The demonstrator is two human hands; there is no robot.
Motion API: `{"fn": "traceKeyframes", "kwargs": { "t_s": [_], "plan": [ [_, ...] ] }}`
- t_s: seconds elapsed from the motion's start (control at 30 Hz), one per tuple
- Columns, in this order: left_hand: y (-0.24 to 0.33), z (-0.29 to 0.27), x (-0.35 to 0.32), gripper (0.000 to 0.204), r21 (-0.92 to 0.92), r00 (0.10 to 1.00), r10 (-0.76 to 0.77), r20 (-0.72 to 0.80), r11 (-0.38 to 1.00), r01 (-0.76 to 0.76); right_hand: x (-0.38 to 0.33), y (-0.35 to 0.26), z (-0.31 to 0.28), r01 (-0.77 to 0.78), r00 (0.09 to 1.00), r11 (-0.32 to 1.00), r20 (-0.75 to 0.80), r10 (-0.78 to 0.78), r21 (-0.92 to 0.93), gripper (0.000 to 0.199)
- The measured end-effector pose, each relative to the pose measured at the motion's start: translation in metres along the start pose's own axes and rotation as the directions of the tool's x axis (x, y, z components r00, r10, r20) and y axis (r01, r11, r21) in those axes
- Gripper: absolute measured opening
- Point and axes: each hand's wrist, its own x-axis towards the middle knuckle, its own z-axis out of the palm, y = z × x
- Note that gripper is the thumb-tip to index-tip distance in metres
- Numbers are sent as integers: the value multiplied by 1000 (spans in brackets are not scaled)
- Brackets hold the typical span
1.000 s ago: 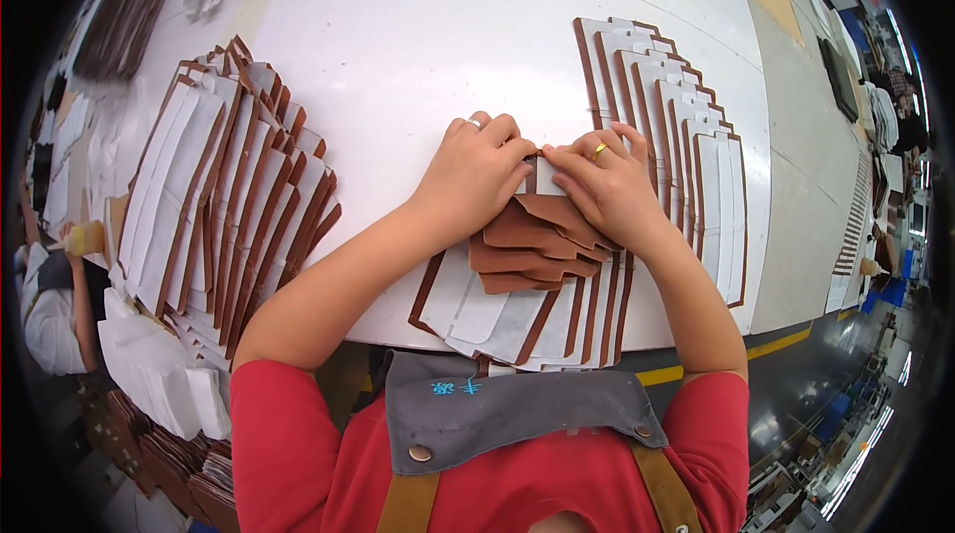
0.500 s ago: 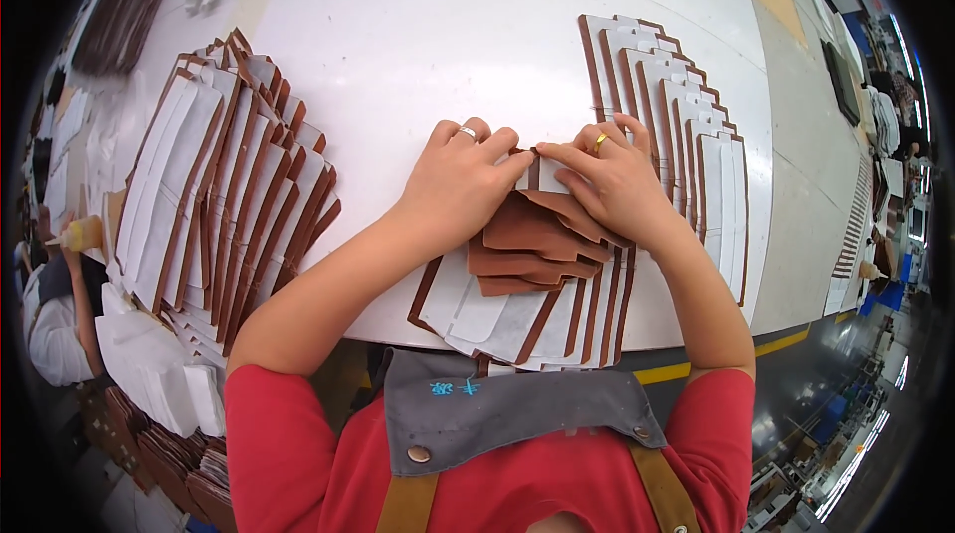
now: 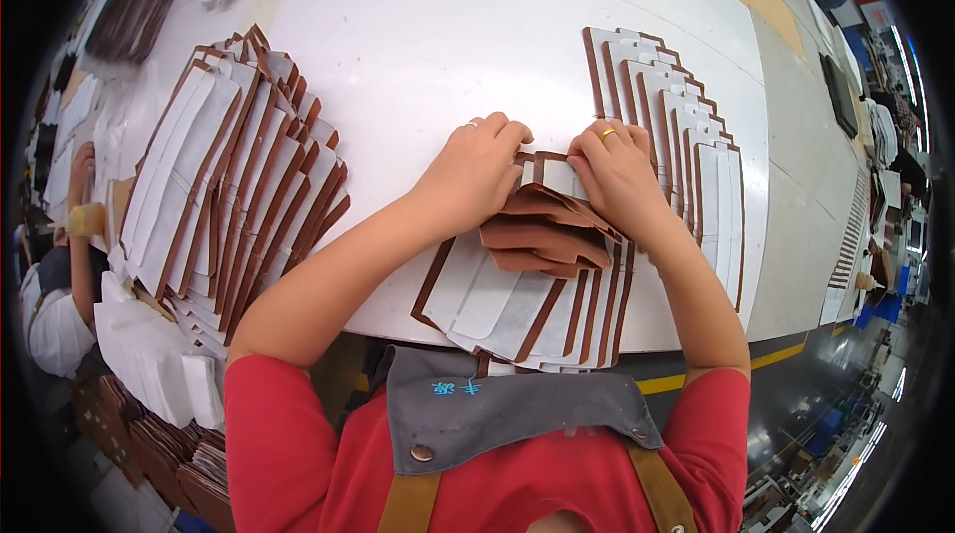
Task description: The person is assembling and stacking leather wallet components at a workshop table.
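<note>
In front of me lies a fanned stack of white-backed panels (image 3: 502, 319) with brown edges, the material resembling leather. A brown panel (image 3: 547, 235) on top bulges up in loose folds, and its far end shows a white backing with a brown rim. My left hand (image 3: 476, 173) is closed at the left corner of that far end, fingertips curled around the rim. At the opposite corner my right hand (image 3: 622, 173) pinches the rim, a yellow ring on one finger. The undersides of both grips are hidden.
A large fanned pile of similar panels (image 3: 234, 185) stands to the left, and another row (image 3: 686, 135) overlaps at the right. White sheets (image 3: 149, 354) sit at the table's left edge. Another person's arm (image 3: 82, 235) shows at far left beside a yellowish bottle (image 3: 87, 220).
My hands have moved apart along the far rim. Their fingertips nearly met at its middle before; now they are at the two corners, with the white backing showing between them.
</note>
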Motion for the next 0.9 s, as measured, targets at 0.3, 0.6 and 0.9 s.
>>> {"fn": "traceKeyframes", "kwargs": {
  "t_s": [0.3,0.6,0.9],
  "plan": [
    [-5,-3,11,12,-128,991,-47,124,990,63,-23,-28,-49,-374,922,711,320,217,596,12],
    [-5,-6,17,10,-186,975,-63,215,977,104,-5,-14,-16,-417,883,783,410,229,461,27],
    [-8,-7,3,13,-119,988,51,143,992,-34,-7,-14,-7,-149,977,942,193,93,300,24]
  ]
}}
